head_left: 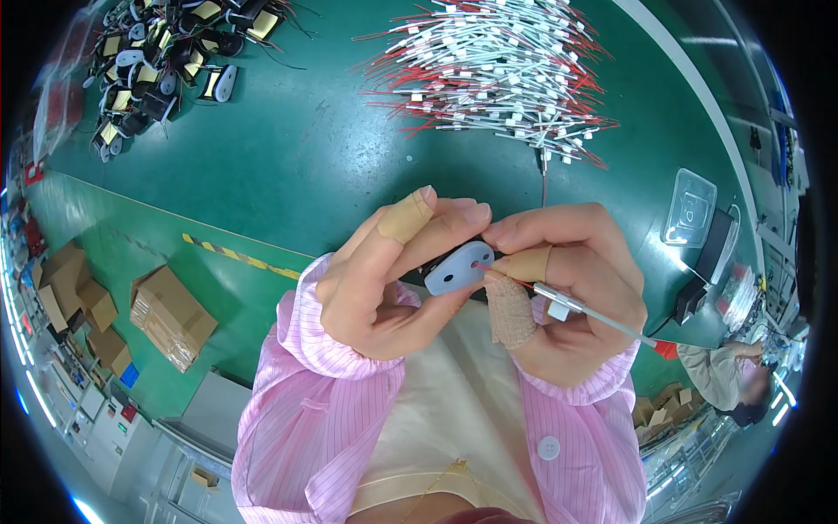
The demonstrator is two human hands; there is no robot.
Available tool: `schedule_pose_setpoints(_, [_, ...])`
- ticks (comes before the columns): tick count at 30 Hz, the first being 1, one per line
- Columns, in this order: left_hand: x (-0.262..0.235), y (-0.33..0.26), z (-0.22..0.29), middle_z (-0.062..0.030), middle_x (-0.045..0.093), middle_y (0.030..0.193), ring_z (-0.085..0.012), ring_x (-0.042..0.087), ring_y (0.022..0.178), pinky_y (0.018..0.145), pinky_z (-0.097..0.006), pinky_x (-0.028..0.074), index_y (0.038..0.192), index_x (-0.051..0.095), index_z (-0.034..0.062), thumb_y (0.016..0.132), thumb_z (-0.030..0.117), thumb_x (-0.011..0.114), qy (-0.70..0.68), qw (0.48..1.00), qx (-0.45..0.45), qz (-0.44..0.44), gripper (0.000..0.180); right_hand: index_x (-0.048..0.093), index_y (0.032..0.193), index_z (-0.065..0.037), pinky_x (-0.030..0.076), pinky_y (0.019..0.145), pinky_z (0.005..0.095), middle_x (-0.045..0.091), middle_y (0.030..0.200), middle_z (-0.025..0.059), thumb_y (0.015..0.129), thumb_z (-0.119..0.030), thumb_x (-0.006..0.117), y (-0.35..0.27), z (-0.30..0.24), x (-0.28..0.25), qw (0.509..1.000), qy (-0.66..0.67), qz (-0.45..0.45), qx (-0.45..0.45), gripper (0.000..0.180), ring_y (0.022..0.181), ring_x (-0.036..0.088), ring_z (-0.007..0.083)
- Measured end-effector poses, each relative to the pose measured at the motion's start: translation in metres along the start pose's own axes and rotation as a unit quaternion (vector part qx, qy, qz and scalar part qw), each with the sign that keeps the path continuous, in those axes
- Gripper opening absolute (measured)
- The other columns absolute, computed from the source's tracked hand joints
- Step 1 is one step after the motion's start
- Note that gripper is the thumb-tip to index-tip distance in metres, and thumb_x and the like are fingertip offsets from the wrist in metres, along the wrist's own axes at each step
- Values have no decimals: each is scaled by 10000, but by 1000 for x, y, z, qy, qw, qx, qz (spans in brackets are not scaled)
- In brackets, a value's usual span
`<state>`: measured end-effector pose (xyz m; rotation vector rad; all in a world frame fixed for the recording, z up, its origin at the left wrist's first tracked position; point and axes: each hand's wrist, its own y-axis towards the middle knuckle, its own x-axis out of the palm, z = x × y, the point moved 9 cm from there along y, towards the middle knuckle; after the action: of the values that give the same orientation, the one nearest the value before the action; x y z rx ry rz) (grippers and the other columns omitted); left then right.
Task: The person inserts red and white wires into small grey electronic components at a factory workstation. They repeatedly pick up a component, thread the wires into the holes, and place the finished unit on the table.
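Hands up close over the green workbench top (288,148), both busy on one small part. Left hand (384,279) is clenched around a small black component with a pale bluish-white plastic end plate (456,269), thumb and forefinger pinching it so the plate faces the other hand, which looks like the way to keep the little holes in view and steady. There's a tan bandage wrapped on that forefinger. Right hand (572,288) is pinched tight on a thin grey sleeved wire with a red tip and a white tag (567,306), held close to its end, probably so the tip doesn't wobble; the red end sits right at one hole in the plate, touching or just in it, hard to say which. Right thumb and another finger have tan tape too, guessing that's for rubbing against wire all day.

Farther back on the bench, well apart from the hands, lies a big heap of the same red-and-white sleeved wires (497,70), and off to the back left a pile of black-and-yellow wound coil parts (157,70). Clear plastic lidded box (690,210) sits off to the right. Pink striped sleeves (323,410) on both arms, cardboard boxes (170,314) down on the floor to the left
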<state>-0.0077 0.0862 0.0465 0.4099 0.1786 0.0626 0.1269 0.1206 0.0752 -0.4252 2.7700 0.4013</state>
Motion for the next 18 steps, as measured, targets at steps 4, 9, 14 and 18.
schedule_pose_setpoints(4, [0, 1, 0, -246, 683, 1021, -342, 683, 895, 786, -375, 546, 1286, 404, -162, 659, -105, 755, 12, 1000, 0, -9, 721, 645, 796, 25, 473, 541, 260, 617, 909, 122, 629, 131, 727, 2, -3, -1, 1000, -11, 7, -23, 214, 638, 590, 175])
schedule_pose_setpoints(9, [-1, 1, -1, -250, 680, 1029, -352, 679, 899, 790, -389, 542, 1301, 381, -169, 650, -120, 734, 1, 1000, -3, -8, 742, 638, 788, 25, 483, 529, 265, 623, 894, 125, 611, 130, 732, 3, -8, 2, 998, -38, 14, -42, 227, 642, 604, 183])
schedule_pose_setpoints(14, [0, 3, -4, -233, 678, 1059, -339, 670, 922, 784, -380, 540, 1317, 376, -162, 641, -136, 715, -13, 999, -7, -31, 757, 630, 776, 24, 489, 515, 272, 629, 877, 120, 607, 124, 737, 3, -11, 3, 996, -70, 20, -52, 224, 629, 608, 195])
schedule_pose_setpoints(18, [5, 1, -6, -244, 639, 1142, -349, 609, 1078, 843, -389, 536, 1414, 235, -109, 707, -145, 656, -11, 994, -35, -105, 824, 628, 767, 23, 487, 513, 274, 630, 875, 119, 600, 125, 737, 4, -10, 2, 995, -79, 21, -48, 224, 621, 606, 197])
